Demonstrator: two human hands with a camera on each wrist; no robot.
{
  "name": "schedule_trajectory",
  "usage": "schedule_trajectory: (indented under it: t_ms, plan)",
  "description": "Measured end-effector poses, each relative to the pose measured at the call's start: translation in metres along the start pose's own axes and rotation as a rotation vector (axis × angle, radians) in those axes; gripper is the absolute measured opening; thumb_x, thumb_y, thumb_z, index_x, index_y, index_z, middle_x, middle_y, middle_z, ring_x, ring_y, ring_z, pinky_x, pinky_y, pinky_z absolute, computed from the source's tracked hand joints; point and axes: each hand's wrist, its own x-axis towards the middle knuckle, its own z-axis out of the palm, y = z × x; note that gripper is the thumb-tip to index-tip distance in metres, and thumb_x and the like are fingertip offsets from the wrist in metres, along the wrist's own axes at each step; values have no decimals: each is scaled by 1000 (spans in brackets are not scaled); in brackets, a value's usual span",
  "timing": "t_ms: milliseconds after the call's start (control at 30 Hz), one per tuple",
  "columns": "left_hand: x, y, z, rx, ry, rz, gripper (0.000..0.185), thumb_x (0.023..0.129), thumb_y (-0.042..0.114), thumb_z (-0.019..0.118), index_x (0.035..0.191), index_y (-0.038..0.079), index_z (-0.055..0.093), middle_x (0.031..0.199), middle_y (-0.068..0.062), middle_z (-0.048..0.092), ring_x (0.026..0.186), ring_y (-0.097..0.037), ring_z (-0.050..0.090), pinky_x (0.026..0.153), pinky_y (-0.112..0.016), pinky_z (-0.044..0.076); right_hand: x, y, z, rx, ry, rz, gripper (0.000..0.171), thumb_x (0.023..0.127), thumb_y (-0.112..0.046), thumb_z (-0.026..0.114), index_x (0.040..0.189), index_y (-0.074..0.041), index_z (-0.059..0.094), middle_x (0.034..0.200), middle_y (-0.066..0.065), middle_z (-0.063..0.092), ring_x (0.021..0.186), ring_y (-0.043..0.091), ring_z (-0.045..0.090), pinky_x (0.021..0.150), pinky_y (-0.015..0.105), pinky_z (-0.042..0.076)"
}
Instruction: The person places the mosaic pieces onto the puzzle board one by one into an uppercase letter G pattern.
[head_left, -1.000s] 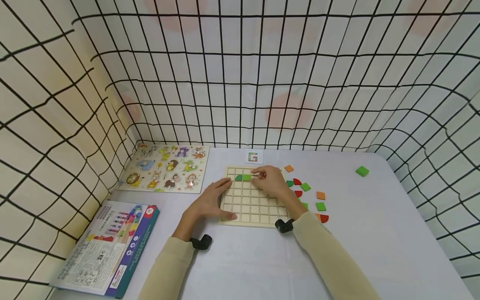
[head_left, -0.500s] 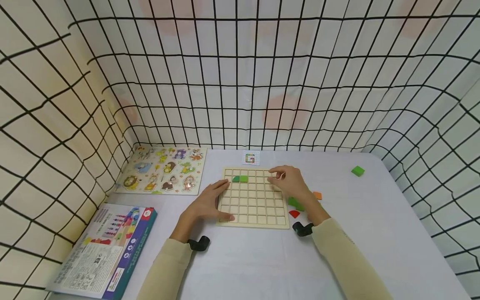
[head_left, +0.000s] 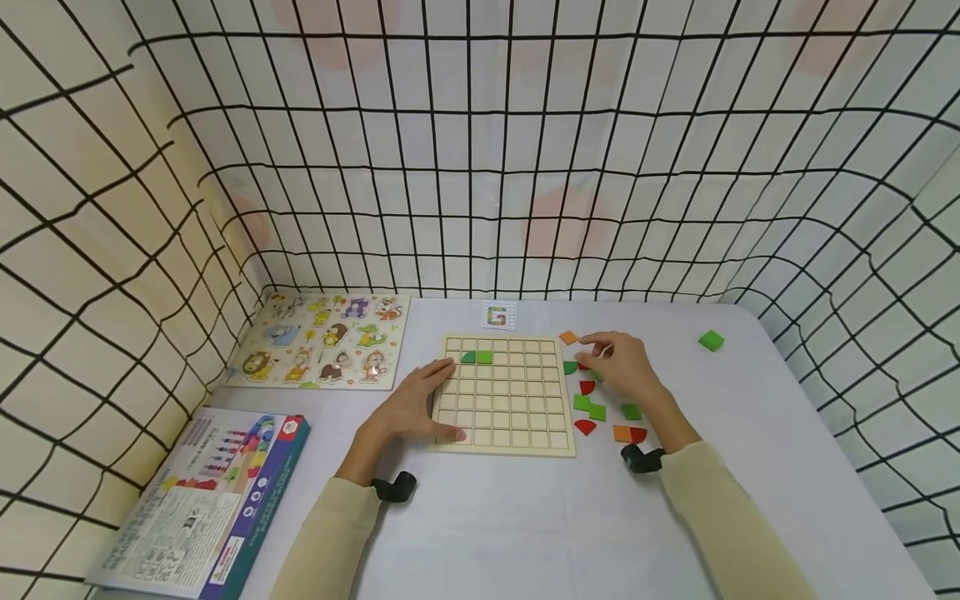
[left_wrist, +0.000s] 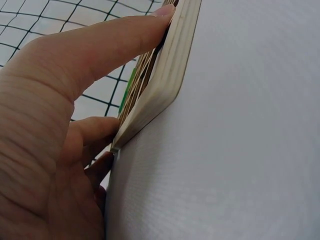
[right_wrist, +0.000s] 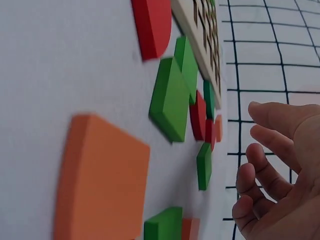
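Grid board [head_left: 504,394] only has two green tiles [head_left: 477,357] in so far, loads left; our left hand [head_left: 411,406] steadies it flat, right hand [head_left: 624,368] hovers relaxed over loose tiles [head_left: 589,407], fingers empty.

Animal puzzle [head_left: 326,341]: laid flat at the far left of the table, near the wall; rows of coloured animal pieces are seen in it.
Box [head_left: 203,502]: a printed game box, lying flat at the near left of the table, well apart from the animal puzzle.
Pattern card [head_left: 500,316]: a small card with a letter-like shape on a grid, placed near the back wall.
Lone green square [head_left: 711,340]: set by itself at the far right of the table.
Table [head_left: 525,525]: covered in white cloth.
Walls [head_left: 480,150]: white sheeting with a black grid, hung on three sides.
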Motion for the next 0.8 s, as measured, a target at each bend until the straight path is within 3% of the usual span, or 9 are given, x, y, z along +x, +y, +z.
schedule_trajectory:
  t_ms: [400,800]
  plan:
    - [-2,1,1,-11,14,8,117,69,55,88,163,13,32,171,-4,26,158,-39,20,126,-64,22,32,22,4,44,-71,20,41,98,-34,69,135,-16,69,117,11,67,106,28,62,84,38,51]
    - [-1,-1,1,10,6,-6,117,70,55,88,164,14,30,172,-1,24,159,-38,20,125,-63,23,50,22,12,-31,-202,-18,49,102,-25,61,150,-16,55,119,14,58,104,30,51,85,40,44]
